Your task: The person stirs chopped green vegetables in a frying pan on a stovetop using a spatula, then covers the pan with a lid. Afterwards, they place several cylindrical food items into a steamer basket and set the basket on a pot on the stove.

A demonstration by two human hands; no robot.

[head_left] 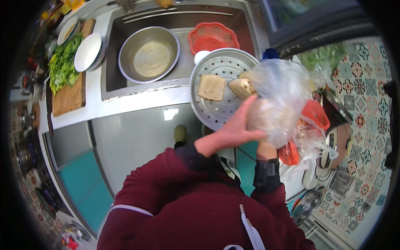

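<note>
A clear plastic bag (pixel 276 109), blurred and bunched, is in front of me at the right of the steamer tray. My left hand (pixel 236 126) grips its near left side, thumb and fingers spread around it. Only the wrist end of my right hand (pixel 267 150) shows below the bag; its fingers are hidden by the plastic. Pale contents show through, too blurred to name. Left of the bag, a round perforated metal steamer tray (pixel 203 111) overlaps the sink's edge. On it lie a squarish beige piece (pixel 212 87) and a holed piece resembling lotus root (pixel 242 88).
The sink (pixel 109 67) holds a metal basin (pixel 123 70) of cloudy water and a red plastic colander (pixel 214 29). Chopped greens (pixel 64 64) cover a wooden board (pixel 67 103) beside white bowls (pixel 88 53). Red and clear bags (pixel 307 131) and a rice cooker (pixel 337 143) stand right.
</note>
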